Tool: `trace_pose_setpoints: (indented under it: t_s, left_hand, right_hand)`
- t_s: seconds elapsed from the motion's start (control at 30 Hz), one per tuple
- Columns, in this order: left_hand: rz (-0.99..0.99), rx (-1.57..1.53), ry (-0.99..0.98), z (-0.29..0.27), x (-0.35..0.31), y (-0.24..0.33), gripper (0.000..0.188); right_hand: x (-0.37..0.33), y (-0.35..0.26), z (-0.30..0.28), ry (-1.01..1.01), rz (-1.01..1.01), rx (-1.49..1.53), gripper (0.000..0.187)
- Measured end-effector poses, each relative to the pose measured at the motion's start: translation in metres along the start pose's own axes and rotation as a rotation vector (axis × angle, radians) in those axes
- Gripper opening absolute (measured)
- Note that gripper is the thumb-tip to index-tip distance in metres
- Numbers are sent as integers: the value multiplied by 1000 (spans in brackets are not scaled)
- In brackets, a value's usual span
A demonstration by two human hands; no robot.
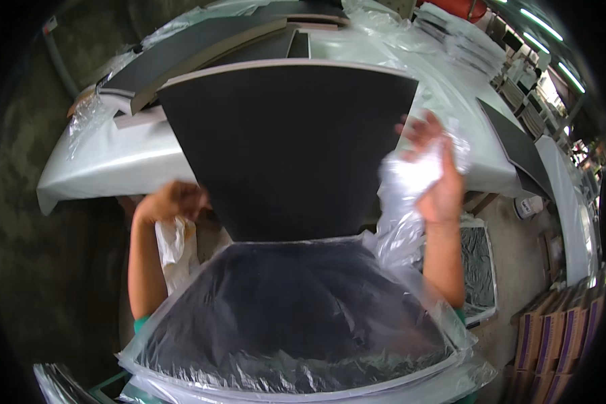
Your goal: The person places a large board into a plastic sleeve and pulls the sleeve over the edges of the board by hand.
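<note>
Nearest me, a wrapped panel (303, 310) is lying. My left hand (172, 200) is blurring beside a black panel (289, 148); my right hand (441, 180) is meeting loose film (397, 202). Blur is hiding whether either is gripping. I'm apparently handling wrapping, probably needing the film gathered next. Farther, the black panel is covering part of the table (108, 161).

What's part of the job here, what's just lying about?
Likely the job: bare black panel; clear plastic at the right hand; wrapped panel nearest the body.

Apparently lying about: brown boxes; white bucket; dark panels at the back left.
</note>
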State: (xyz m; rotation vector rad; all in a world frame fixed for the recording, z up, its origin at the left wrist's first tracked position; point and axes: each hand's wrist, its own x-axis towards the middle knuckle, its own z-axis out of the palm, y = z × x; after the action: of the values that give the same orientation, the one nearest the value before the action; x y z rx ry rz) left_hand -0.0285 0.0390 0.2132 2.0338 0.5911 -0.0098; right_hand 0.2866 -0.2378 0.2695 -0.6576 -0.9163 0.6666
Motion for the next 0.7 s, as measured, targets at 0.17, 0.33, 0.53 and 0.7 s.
trace_pose_setpoints:
  t_s: [0.17,0.33,0.53,0.7]
  left_hand:
    - [582,-116,440,105,5,143,21]
    - [454,-596,421,118,20,120,18]
    - [468,-498,529,123,21,111,19]
    - [506,-378,555,122,21,99,21]
  right_hand:
    - [-8,75,78,-280,309,228,64]
    - [-13,80,70,-117,471,294,30]
    - [-11,80,66,37,443,136,15]
    - [-13,87,69,14,313,35,16]
